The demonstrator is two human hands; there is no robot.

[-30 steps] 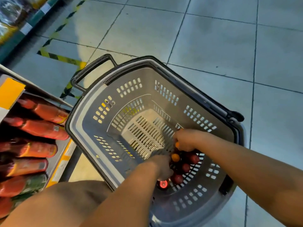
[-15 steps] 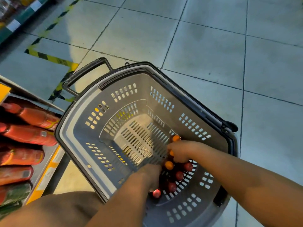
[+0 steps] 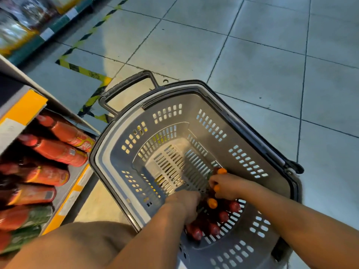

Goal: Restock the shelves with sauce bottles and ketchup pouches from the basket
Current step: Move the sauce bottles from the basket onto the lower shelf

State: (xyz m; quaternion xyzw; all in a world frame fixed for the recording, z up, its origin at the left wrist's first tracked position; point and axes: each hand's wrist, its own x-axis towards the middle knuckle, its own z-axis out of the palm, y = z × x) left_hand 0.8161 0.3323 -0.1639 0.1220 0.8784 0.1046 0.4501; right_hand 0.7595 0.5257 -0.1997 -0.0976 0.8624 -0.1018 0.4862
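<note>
Both hands (image 3: pixel 206 195) in grey basket (image 3: pixel 108 162), each gripping sauce bottles (image 3: pixel 217 220) clustered at near corner

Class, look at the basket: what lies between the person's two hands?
In the head view, an orange-capped bottle stands between the left hand and right hand.

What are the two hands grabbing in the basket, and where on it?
The right hand grips orange-capped bottles near their necks, one cap poking between its fingers. The left hand curls down among the red-capped bottles; its exact hold is hidden.
</note>
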